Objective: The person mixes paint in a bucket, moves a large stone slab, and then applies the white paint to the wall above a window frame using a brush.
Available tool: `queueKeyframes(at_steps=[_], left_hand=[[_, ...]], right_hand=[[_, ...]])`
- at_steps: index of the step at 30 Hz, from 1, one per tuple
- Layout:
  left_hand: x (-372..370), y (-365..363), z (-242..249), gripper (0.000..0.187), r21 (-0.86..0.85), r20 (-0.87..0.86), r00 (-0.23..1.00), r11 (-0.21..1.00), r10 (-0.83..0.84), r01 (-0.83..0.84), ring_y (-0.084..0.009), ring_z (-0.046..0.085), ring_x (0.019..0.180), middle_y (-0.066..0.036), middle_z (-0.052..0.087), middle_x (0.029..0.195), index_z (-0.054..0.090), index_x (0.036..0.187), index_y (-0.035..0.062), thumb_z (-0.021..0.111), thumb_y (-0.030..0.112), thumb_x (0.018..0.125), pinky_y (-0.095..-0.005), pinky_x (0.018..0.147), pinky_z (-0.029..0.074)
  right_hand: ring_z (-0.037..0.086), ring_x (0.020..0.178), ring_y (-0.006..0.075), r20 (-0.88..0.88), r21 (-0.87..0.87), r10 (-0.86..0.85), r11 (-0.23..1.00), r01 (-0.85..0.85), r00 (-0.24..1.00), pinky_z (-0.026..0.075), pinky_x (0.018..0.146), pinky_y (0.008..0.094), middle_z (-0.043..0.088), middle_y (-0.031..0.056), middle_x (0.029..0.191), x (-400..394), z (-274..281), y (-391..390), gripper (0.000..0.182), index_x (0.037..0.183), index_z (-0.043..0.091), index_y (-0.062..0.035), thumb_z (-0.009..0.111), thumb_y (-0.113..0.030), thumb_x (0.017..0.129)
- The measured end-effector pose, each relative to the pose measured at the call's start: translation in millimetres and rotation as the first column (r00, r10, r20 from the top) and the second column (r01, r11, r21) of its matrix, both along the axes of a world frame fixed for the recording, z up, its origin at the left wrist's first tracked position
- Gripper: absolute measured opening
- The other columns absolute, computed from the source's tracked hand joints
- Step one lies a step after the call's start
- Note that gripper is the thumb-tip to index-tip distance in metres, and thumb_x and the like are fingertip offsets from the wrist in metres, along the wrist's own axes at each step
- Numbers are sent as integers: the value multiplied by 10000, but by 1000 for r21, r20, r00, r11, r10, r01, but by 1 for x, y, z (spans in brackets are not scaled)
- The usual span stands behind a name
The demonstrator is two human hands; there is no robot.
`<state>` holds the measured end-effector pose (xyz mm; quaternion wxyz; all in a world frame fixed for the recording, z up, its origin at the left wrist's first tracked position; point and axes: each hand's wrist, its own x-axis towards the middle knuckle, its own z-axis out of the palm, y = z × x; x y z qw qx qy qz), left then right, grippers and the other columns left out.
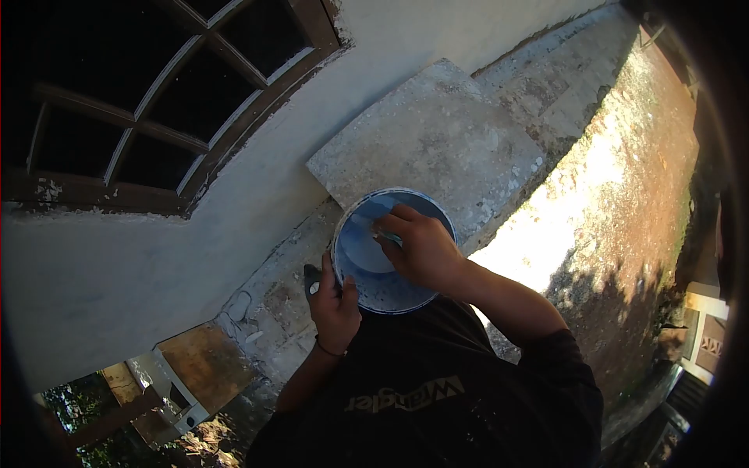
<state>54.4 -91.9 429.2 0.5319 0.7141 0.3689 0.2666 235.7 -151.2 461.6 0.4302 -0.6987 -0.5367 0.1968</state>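
Note:
A round paint bucket (339, 248) with a white-smeared rim is held close in front of my body, with whitish-blue material (367, 248) inside it. My left hand (335, 316) grips the bucket's left side, thumb up at the rim. Beside those fingers sticks out a dark handle end (312, 279) with a hole in it; the rest of that tool is hidden. Reaching down over the bucket's opening, my right hand (424, 248) has its fingers closed round a thin tool with a pale greenish edge, mostly covered by the hand.
A pale plastered wall (257, 179) runs along the left, with a brown-framed paned window (207, 148). Below it lies a rough concrete slab (437, 140). Sunlit ground (601, 195) stretches to the right. A brown-topped block (207, 366) stands at the lower left.

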Motion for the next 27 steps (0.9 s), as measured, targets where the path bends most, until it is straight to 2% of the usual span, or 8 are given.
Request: queueKeyframes(at_steps=[2,11,13,20,22,23,25,27], left_hand=[[1,0,-2,499,121,-6,1000,992,-25,26,-55,508,522,-34,582,683,275,1353,-91,462,57,915,-214,477,407],[3,0,8,509,-49,21,996,995,85,-84,-54,509,537,-38,558,625,304,1339,-97,495,44,889,-217,491,404],[-2,4,0,476,26,-74,996,999,47,-45,-46,510,544,-65,621,879,291,1372,-46,401,22,913,-205,495,433],[8,12,3,481,153,-120,992,988,33,-14,-60,540,666,-86,634,935,323,1346,-73,454,39,897,-212,617,447],[14,11,1,521,217,-51,993,971,110,-97,-63,464,446,-71,504,526,410,1287,-81,571,86,821,-231,450,385],[14,11,3,521,214,-46,992,971,119,-107,-63,464,446,-71,504,526,410,1287,-81,571,86,821,-231,450,385],[14,10,7,490,141,-212,976,990,45,-15,-61,548,723,-110,640,922,352,1334,-59,487,33,872,-211,660,447],[20,8,3,488,191,-160,984,980,80,-49,-65,551,696,-103,643,886,359,1330,-56,488,28,867,-211,644,447]], right_hand=[[611,708,346,-55,6,58,998,-58,997,504,643,413,568,146,871,-4,0,1,204,955,586,-13,611,-55,757],[616,803,337,-128,-61,189,978,-198,974,512,692,384,607,153,913,2,0,0,206,940,609,-8,649,-59,744],[613,816,336,-107,-62,253,963,-261,961,512,699,383,608,156,915,8,0,-1,195,932,613,-8,648,-59,747],[621,789,304,4,-133,302,945,-299,953,519,664,366,606,131,876,38,31,1,195,929,620,-19,660,-54,741],[627,752,281,95,-62,349,937,-344,932,525,626,353,603,102,859,48,36,6,196,922,623,-35,666,-50,732],[627,752,281,99,-66,357,934,-352,929,525,626,353,603,102,859,52,34,10,196,922,623,-35,666,-50,732],[629,722,270,263,-23,385,919,-393,885,528,607,348,602,81,857,59,24,17,191,914,624,-51,666,-45,727],[629,721,270,297,-68,400,915,-398,867,529,612,351,602,80,860,62,15,21,192,912,623,-53,666,-43,725]])
